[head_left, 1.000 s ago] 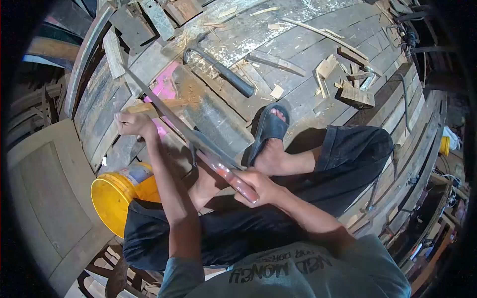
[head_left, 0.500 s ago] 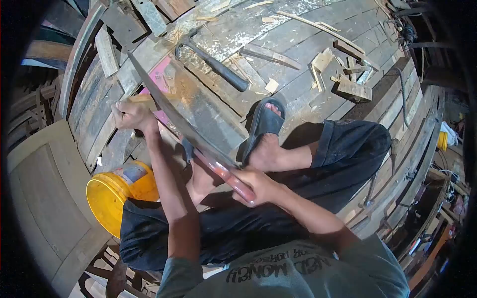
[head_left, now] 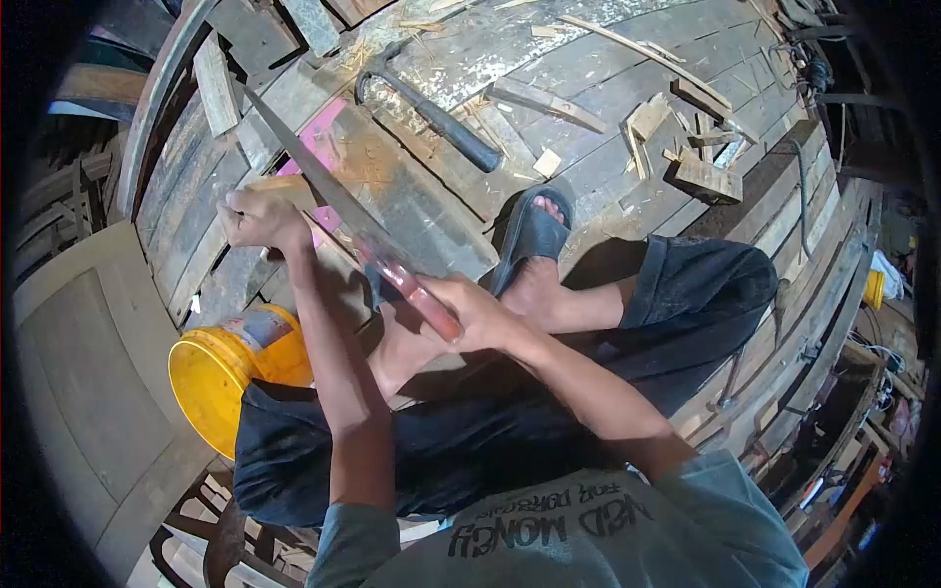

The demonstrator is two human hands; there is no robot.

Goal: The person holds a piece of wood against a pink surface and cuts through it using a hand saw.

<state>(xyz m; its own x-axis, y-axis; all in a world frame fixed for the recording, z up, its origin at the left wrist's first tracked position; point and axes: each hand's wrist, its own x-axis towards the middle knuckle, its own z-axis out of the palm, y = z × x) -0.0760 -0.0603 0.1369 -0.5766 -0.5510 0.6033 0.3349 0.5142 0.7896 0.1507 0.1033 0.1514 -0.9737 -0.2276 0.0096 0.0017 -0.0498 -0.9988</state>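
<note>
The right hand (head_left: 472, 312) was wrapped firmly round the reddish handle of a saw (head_left: 331, 188), fingers closed. The left hand (head_left: 261, 218) was curled into a fist at the near end of a tan piece of wood (head_left: 282, 186), seemingly gripping it, though the fingers hid how. That wood lay just beyond the left fist, and the saw's blade slanted from the right hand up across it; whether the teeth touched could not be told. Between and ahead of the hands lay a thick board (head_left: 421, 220), dusted with sawdust (head_left: 368, 162), beside something pink (head_left: 321, 132). A dark-handled tool (head_left: 451, 132) rested farther ahead of the right hand, and a sandalled foot (head_left: 534, 240) stood just beyond it. Nearer the body than the left hand, a yellow bucket (head_left: 284, 348) lay tipped beside the forearm.
</note>
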